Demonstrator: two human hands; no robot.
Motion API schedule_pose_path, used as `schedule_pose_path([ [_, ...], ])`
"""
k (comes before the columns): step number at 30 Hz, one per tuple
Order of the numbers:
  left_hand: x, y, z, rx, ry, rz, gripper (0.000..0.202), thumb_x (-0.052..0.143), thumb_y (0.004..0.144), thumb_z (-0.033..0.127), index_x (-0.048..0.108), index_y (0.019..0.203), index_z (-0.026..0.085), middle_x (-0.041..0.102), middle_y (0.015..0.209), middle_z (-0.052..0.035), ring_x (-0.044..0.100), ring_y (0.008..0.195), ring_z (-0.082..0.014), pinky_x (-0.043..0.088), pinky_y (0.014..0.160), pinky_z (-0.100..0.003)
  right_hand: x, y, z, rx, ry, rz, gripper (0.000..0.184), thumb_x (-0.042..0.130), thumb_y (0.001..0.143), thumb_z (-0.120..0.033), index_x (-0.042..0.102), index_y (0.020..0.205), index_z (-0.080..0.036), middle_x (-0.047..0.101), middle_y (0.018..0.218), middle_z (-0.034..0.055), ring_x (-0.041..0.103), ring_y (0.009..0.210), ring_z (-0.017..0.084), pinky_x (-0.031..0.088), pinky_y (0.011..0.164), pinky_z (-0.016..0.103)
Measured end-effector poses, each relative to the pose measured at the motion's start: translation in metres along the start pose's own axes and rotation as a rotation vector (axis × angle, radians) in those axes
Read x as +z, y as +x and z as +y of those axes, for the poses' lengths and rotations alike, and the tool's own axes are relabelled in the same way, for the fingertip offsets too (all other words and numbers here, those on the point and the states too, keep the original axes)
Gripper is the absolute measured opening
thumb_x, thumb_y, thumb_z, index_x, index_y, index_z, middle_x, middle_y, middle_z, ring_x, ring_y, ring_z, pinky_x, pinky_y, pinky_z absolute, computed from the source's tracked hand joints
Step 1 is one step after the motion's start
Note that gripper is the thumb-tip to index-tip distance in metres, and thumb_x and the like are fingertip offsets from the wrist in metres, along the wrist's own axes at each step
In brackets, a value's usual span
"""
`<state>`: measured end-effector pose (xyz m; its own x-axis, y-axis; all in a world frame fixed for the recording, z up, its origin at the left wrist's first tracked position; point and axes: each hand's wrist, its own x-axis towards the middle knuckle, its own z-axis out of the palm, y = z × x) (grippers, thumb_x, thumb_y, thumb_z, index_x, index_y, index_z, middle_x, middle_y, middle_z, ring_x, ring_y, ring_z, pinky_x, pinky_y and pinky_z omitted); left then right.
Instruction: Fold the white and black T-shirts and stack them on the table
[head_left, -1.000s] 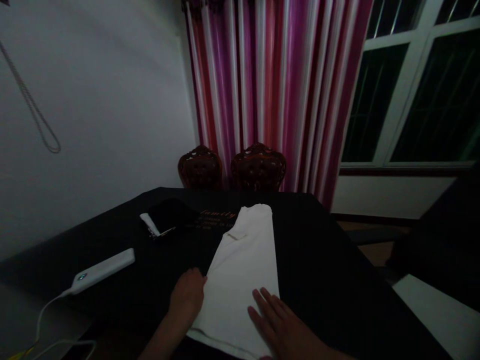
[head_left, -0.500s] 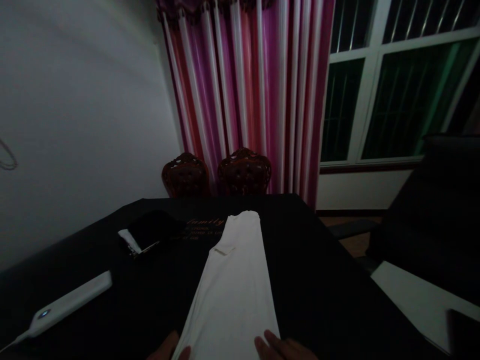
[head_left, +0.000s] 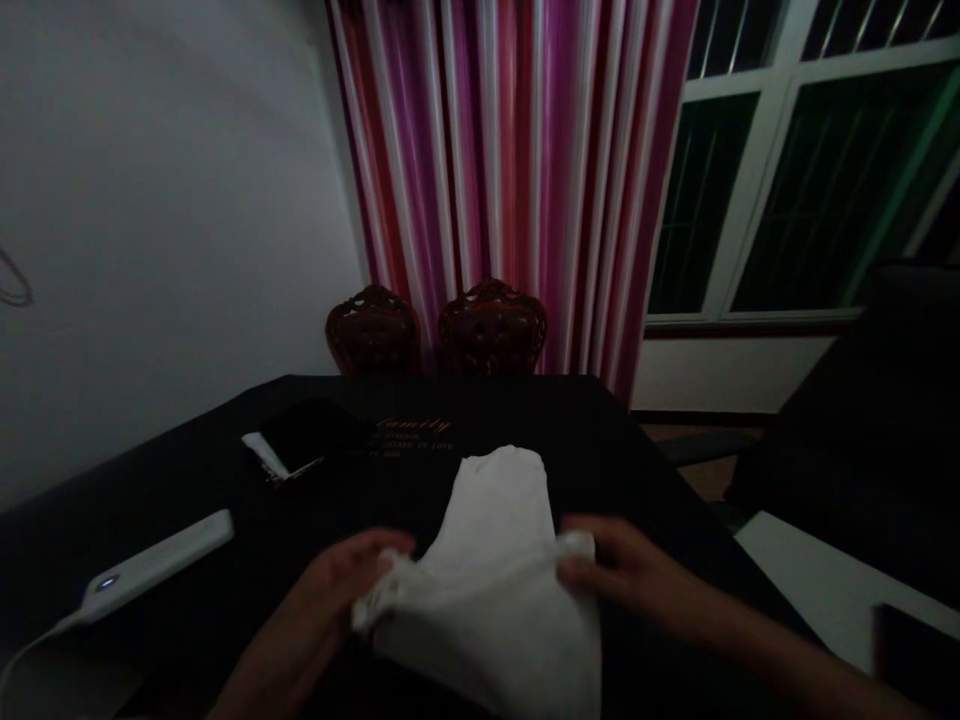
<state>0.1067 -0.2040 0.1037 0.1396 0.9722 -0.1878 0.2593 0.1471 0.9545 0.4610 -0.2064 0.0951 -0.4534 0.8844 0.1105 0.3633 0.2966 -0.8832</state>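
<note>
A white shirt [head_left: 501,505], folded into a long strip, lies on the black-covered table [head_left: 660,600] in front of me. Its far part rests flat, while the near part is lifted and doubled over, hanging between my hands. On one side my left hand [head_left: 330,590] pinches the raised fold at its left edge. My right hand [head_left: 619,570] grips the same fold at the right edge, thumb below and fingers above. Both hands are slightly blurred by motion, and the underside of the fold is hidden.
A white power strip-like device [head_left: 157,565] with a cable lies at left. Behind it sits a dark cloth bundle [head_left: 307,440] with a white edge. Two carved chairs [head_left: 493,330] stand beyond the table. At right are a black armchair [head_left: 840,400] and a pale board [head_left: 802,580].
Both hands have moved forward and up from the near edge, lifting the shirt's near part and bringing it toward the far end. The view has tilted slightly downward.
</note>
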Motion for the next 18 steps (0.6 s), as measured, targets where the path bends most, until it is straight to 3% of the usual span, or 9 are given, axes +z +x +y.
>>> schedule_pose_path([
  [2,0.017,0.033,0.031,0.215,-0.288,-0.057,0.061,0.050,0.083,0.052,0.046,0.132,0.016,0.064,0.117,-0.0122,0.062,0.104,-0.0253,0.048,0.092,-0.041,-0.028,0.048,-0.002,-0.042,0.023,0.201,0.039,0.054,0.085,-0.053,0.061,0.093,-0.016,0.063,0.087,0.0030,0.060,0.081,0.017,0.049,0.074,0.029],
  [3,0.024,0.049,0.041,0.275,-0.333,-0.092,0.062,0.044,0.087,0.051,0.039,0.137,0.014,0.063,0.121,-0.0149,0.062,0.107,-0.0245,0.047,0.095,-0.041,-0.040,0.070,0.004,-0.061,0.003,0.326,0.037,0.053,0.086,-0.050,0.060,0.096,-0.015,0.063,0.089,0.0036,0.059,0.084,0.017,0.048,0.076,0.029],
  [6,0.034,0.080,0.039,0.288,0.022,0.051,0.058,0.031,0.093,0.047,0.031,0.139,0.013,0.058,0.126,-0.0167,0.061,0.109,-0.0212,0.047,0.094,-0.038,-0.064,0.106,0.041,0.102,-0.192,0.552,0.038,0.056,0.085,-0.040,0.055,0.110,-0.012,0.064,0.097,0.0078,0.060,0.086,0.017,0.046,0.077,0.029],
  [8,0.034,0.086,0.015,0.208,0.357,0.163,0.056,0.033,0.090,0.048,0.043,0.129,0.010,0.060,0.121,-0.0174,0.060,0.108,-0.0237,0.047,0.092,-0.038,-0.066,0.101,0.067,0.253,-0.351,0.539,0.037,0.055,0.086,-0.040,0.056,0.108,-0.011,0.065,0.096,0.0101,0.061,0.083,0.018,0.046,0.074,0.029],
  [10,0.032,0.086,-0.013,0.124,0.550,0.178,0.054,0.037,0.086,0.053,0.059,0.107,0.008,0.064,0.108,-0.0190,0.061,0.103,-0.0295,0.045,0.091,-0.043,-0.055,0.085,0.087,0.370,-0.494,0.412,0.037,0.050,0.089,-0.047,0.061,0.095,-0.012,0.067,0.090,0.0105,0.063,0.077,0.019,0.046,0.070,0.030],
  [13,0.036,0.087,-0.040,0.031,0.705,0.160,0.060,0.034,0.084,0.062,0.065,0.085,0.011,0.065,0.097,-0.0201,0.061,0.100,-0.0351,0.043,0.090,-0.048,-0.023,0.067,0.098,0.438,-0.664,0.213,0.053,0.039,0.091,-0.060,0.065,0.080,-0.015,0.068,0.083,0.0116,0.064,0.076,0.023,0.047,0.068,0.033],
  [16,0.047,0.091,-0.046,-0.002,0.809,0.134,0.063,0.037,0.081,0.066,0.065,0.091,0.011,0.064,0.103,-0.0201,0.058,0.106,-0.0357,0.041,0.092,-0.045,0.011,0.067,0.092,0.366,-0.818,0.196,0.054,0.044,0.087,-0.063,0.066,0.086,-0.014,0.068,0.091,0.0141,0.063,0.086,0.027,0.048,0.077,0.037],
  [18,0.054,0.092,-0.046,0.004,0.839,0.106,0.060,0.041,0.080,0.063,0.064,0.099,0.011,0.064,0.107,-0.0189,0.058,0.108,-0.0336,0.042,0.092,-0.041,0.027,0.072,0.087,0.321,-0.869,0.209,0.044,0.052,0.086,-0.053,0.065,0.094,-0.012,0.067,0.099,0.0152,0.061,0.093,0.029,0.047,0.083,0.038],
])
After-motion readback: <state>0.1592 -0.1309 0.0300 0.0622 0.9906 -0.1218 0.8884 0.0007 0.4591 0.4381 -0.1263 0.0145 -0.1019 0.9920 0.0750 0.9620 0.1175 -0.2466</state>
